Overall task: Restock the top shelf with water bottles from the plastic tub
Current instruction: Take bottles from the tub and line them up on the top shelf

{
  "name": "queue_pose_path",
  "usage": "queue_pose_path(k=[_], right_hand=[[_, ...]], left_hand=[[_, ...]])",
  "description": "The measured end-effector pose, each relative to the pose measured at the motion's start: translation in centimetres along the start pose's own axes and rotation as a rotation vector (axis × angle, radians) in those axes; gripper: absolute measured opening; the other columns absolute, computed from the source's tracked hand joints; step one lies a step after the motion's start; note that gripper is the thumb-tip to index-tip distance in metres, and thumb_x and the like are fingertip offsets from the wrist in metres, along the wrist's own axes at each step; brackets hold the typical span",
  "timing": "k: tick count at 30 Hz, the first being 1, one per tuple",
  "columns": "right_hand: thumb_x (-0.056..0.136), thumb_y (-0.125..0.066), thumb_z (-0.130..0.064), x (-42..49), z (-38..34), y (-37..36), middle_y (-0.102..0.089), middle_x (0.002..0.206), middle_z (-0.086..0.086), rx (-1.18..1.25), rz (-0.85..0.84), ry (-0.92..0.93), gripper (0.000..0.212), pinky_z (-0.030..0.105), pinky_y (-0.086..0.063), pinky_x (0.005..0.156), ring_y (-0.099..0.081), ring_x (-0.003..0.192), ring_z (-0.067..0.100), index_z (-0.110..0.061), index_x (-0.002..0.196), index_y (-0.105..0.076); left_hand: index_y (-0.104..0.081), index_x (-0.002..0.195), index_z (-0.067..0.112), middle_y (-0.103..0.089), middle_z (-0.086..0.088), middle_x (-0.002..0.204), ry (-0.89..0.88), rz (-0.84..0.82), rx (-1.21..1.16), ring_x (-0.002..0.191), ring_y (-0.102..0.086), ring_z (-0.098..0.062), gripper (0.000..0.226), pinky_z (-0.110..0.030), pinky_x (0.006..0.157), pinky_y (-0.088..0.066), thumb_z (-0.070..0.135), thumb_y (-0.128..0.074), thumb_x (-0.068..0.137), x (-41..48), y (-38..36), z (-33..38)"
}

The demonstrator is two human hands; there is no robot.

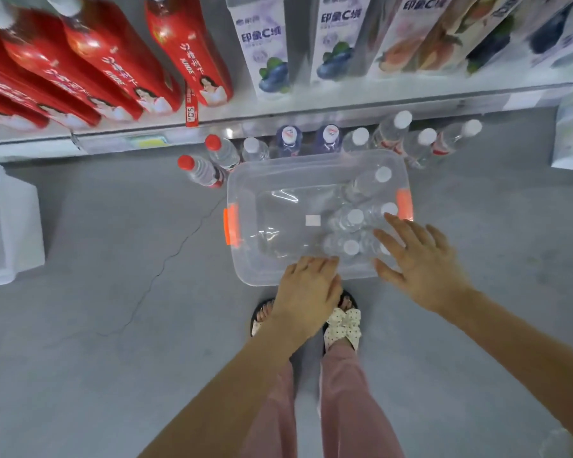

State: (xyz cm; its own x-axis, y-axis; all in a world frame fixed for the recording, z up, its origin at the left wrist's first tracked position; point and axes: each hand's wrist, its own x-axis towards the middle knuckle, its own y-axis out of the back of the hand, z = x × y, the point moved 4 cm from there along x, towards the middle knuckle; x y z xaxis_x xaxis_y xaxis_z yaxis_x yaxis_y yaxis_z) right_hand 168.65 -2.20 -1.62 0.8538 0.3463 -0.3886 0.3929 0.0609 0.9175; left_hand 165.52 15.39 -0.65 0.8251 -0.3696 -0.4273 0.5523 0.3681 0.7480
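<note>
A person stands over a clear plastic tub (242, 259) set on a grey floor (113, 325), both hands held low above its near edge. The left hand (306, 285) hangs over the near rim with its fingers together and loosely bent, holding nothing; whether it touches the rim cannot be told. The right hand (420, 259) is spread wide, fingers apart, over the tub's near right corner, and it too holds nothing. Several water bottles (355, 215) with white caps stand clustered in the right half of the tub, while the left half is bare. The tub has orange handles (231, 225) on its left and right ends. Just beyond it, a row of bottles (358, 140) with red, white and blue caps stands on the floor along the foot of a white shelf (311, 107). On that shelf are red bottles (90, 61) to the left and white cartons (265, 44) printed with fruit to the right. A white container (7, 223) sits on the floor at far left. Below the hands are the person's sandals (343, 325) and pink trousers (348, 391).
</note>
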Motion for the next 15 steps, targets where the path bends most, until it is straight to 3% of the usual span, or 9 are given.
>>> queue_pose_path(k=[2,6,11,15], right_hand=[[0.097,-0.012,-0.055,1.7,0.2,-2.1,-0.057,0.129,0.02,0.047,-0.011,-0.035,0.074,0.052,-0.049,0.086,-0.063,0.105,0.04,-0.008,0.118,-0.065],[0.092,-0.028,-0.055,5.4,0.7,-5.8,-0.052,0.136,0.019,0.197,0.0,-0.079,0.066,0.052,-0.05,0.086,-0.058,0.113,0.041,-0.007,0.128,-0.057],[0.1,-0.042,-0.03,9.1,1.1,-9.7,-0.027,0.155,0.007,0.357,0.044,-0.052,0.05,0.044,-0.039,0.103,-0.032,0.139,0.026,-0.01,0.145,-0.034],[0.1,-0.042,-0.018,11.5,2.0,-11.3,-0.035,0.15,0.01,0.468,-0.008,-0.101,0.047,0.038,-0.031,0.11,-0.035,0.136,0.026,-0.009,0.145,-0.032]], left_hand=[[-0.049,0.134,0.007,-0.06,-0.01,0.125,0.022,-0.052,-0.04,0.116,-0.05,-0.029,0.063,-0.04,0.094,-0.041,0.036,-0.015,0.089,1.6,-2.2,-0.3],[-0.021,0.148,0.01,-0.037,-0.008,0.147,0.139,-0.09,-0.189,0.134,-0.031,-0.024,0.052,-0.036,0.108,-0.027,0.027,-0.032,0.101,5.1,-7.0,-1.6],[-0.024,0.146,0.009,-0.033,-0.008,0.149,0.238,-0.076,-0.28,0.134,-0.03,-0.026,0.057,-0.036,0.108,-0.029,0.028,-0.045,0.097,9.2,-10.7,-2.8],[-0.04,0.138,0.016,-0.041,-0.003,0.141,0.302,-0.022,-0.297,0.126,-0.038,-0.024,0.05,-0.037,0.099,-0.038,0.032,-0.054,0.092,11.2,-13.0,-4.1]])
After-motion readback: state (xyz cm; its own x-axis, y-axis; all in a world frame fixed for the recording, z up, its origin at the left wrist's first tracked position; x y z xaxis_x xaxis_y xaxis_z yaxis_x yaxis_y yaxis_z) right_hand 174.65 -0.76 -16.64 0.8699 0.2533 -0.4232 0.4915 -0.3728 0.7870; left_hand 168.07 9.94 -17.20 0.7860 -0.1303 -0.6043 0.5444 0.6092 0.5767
